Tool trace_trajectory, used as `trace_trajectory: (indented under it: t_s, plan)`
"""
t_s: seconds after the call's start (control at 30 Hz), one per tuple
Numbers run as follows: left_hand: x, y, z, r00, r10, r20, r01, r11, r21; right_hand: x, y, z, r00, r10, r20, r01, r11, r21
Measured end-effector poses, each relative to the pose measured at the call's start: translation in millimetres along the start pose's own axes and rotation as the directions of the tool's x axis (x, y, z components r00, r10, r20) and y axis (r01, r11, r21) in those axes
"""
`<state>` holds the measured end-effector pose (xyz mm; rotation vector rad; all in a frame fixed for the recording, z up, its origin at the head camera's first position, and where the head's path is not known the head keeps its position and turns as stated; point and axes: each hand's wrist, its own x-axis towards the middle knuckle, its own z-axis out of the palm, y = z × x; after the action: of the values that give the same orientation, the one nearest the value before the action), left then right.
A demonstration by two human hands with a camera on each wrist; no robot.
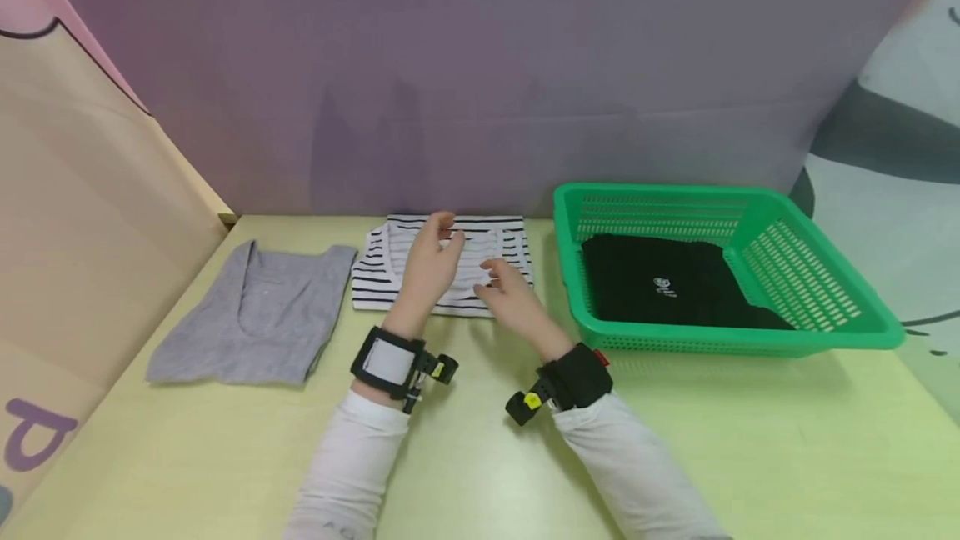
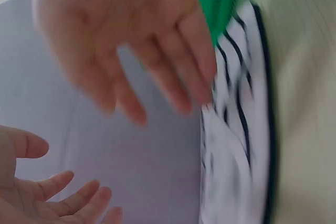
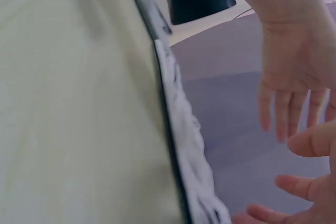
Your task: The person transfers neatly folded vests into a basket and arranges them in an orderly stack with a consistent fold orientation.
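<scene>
A white garment with dark stripes (image 1: 375, 282) lies folded flat at the back middle of the table. Over it, in the head view, my left hand (image 1: 433, 261) reaches forward with relaxed fingers and holds nothing. My right hand (image 1: 512, 297) is lower and to the right, overlapping the garment's front right part, its fingers spread and nothing between them. Both wrist views show the two hands apart from each other, with the striped cloth (image 2: 239, 93) beside them. Left of it lies a grey garment (image 1: 292, 298) with its wide neckline facing up.
A green plastic basket (image 1: 843, 269) stands at the right with a black garment (image 1: 652, 277) bearing a small white print inside. A grey-purple curtain (image 1: 480, 90) rises behind the table's back edge. The pale table (image 1: 480, 457) extends toward me.
</scene>
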<state>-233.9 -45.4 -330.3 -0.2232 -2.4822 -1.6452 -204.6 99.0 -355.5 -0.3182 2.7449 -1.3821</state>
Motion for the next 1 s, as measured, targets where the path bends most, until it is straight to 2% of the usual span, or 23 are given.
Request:
trace_trajectory:
  t_s: [0.13, 0.37, 0.57, 0.7, 0.83, 1.0]
  plan:
    - [6.0, -16.9, -14.3, 0.998, -0.055, -0.011, 0.055, 0.998, 0.028, 3, 6, 2.7, 0.998, 0.056, 0.016, -0.056, 0.997, -0.044]
    - [12.0, -38.9, -34.6, 0.984, -0.167, -0.066, 0.168, 0.985, 0.023, 7, 17, 9.7, 0.994, 0.104, -0.016, -0.104, 0.995, -0.007]
    - [16.0, -58.1, -44.4, 0.969, -0.213, -0.123, 0.209, 0.977, -0.045, 13, 19, 13.2, 0.990, 0.131, -0.055, -0.132, 0.991, -0.017]
    - [18.5, -69.0, -48.8, 0.958, -0.240, -0.156, 0.232, 0.970, -0.068, 18, 23, 12.0, 0.982, 0.157, -0.109, -0.161, 0.986, -0.033]
    - [19.2, -77.2, -53.6, 0.940, -0.294, -0.175, 0.282, 0.955, -0.090, 23, 28, 9.7, 0.968, 0.200, -0.151, -0.202, 0.979, 0.004]
    - [15.7, -83.1, -60.0, 0.914, -0.370, -0.168, 0.355, 0.928, -0.114, 28, 33, 10.5, 0.960, 0.251, -0.126, -0.244, 0.967, 0.068]
